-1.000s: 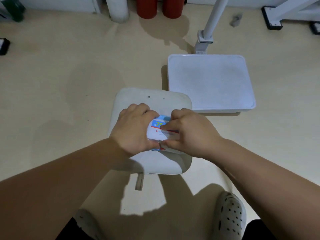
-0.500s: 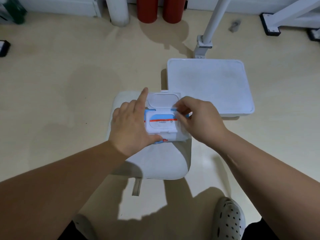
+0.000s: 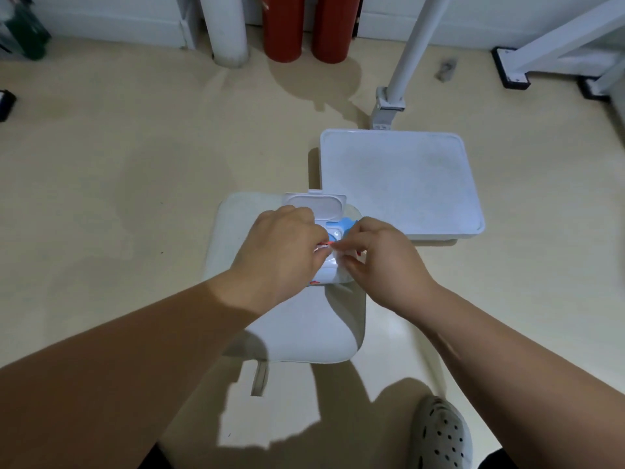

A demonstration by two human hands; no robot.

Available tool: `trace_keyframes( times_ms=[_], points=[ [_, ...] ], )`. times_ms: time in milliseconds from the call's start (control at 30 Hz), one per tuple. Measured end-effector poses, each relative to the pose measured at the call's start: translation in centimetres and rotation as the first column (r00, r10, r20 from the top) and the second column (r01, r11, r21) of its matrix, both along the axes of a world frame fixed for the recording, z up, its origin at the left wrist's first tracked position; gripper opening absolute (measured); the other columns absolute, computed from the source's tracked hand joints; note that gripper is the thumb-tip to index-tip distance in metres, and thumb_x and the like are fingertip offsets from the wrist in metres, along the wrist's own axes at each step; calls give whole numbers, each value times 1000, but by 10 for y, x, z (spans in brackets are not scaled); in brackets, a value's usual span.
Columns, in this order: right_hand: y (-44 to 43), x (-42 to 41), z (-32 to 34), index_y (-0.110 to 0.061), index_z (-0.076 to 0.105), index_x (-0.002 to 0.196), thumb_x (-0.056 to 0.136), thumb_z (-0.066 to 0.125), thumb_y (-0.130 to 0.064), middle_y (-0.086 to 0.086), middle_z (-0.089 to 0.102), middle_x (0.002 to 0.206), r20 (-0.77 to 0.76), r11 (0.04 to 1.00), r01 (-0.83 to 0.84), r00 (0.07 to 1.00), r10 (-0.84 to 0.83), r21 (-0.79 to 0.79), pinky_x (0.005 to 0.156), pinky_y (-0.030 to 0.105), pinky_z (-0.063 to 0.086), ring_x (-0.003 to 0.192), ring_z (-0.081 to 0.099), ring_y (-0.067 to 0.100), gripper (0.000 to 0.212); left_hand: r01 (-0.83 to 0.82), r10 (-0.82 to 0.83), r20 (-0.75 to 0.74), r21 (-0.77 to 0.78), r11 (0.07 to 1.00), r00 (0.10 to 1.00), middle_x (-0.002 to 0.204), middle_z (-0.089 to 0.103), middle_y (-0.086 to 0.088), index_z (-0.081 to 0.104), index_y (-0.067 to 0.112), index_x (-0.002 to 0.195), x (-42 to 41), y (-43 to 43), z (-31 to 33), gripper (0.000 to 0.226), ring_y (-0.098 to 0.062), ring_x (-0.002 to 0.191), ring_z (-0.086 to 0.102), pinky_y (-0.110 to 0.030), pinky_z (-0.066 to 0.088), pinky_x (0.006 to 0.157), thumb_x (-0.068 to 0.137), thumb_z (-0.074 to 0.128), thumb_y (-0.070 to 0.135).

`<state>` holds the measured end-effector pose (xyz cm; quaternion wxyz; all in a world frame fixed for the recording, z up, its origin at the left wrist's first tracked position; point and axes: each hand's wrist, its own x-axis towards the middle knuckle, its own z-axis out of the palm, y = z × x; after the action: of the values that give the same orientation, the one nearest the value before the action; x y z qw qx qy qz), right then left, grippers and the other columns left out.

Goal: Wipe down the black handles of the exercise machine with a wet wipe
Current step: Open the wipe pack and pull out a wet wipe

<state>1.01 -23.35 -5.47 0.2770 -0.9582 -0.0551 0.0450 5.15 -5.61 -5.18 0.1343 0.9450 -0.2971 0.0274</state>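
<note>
A blue and white pack of wet wipes (image 3: 333,272) lies on a pale padded seat (image 3: 304,333), its white flip lid (image 3: 316,204) swung open toward the far side. My left hand (image 3: 280,248) presses on the pack's left part and pinches at the red-striped seal. My right hand (image 3: 375,262) pinches at the same opening from the right, fingertips nearly touching the left ones. Whether a wipe sits between the fingers is hidden. No black handles are in view.
A white square platform (image 3: 399,181) lies on the beige floor just right of the seat, with a white pole (image 3: 416,45) rising behind it. Two red cylinders (image 3: 307,25) and a white pipe (image 3: 226,28) stand by the far wall. My perforated shoe (image 3: 439,434) is at bottom right.
The pack's lid went from closed to fully open. Both hands have since moved together over the opening, fingertips pinching at the seal.
</note>
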Motion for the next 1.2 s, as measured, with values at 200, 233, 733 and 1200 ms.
trace_keyframes(
  times_ms=[200,233,733,1200],
  points=[
    [-7,-8,0,-22,74,120,82,56,8,5,68,102,-60,995,9,998,-3,104,81,42,53,91,61,23,52,-153,176,-97,205,967,980,93,61,0,73,24,100,-1,-29,6,33,-22,91,59,-32,32,69,95,51,47],
    [-8,-6,1,-22,71,125,83,53,9,5,68,104,-75,994,16,997,-8,112,83,40,52,90,59,20,55,-169,192,-97,200,965,977,90,59,0,73,23,98,-1,-28,5,33,-22,90,59,-32,35,69,96,50,47],
    [-9,10,-1,-25,38,154,94,45,-5,9,58,123,-274,993,8,961,26,121,100,40,45,117,56,28,63,-264,299,-107,258,929,948,102,66,0,70,20,101,-7,-31,-3,24,-23,94,62,-34,48,72,94,52,35],
    [-13,10,-1,-24,35,155,95,41,-3,5,53,133,-300,995,-33,952,60,97,102,32,41,125,51,24,64,130,-120,-124,72,989,985,76,56,-2,79,30,99,7,-2,-10,30,-30,69,57,-29,38,55,80,55,29]
  ],
)
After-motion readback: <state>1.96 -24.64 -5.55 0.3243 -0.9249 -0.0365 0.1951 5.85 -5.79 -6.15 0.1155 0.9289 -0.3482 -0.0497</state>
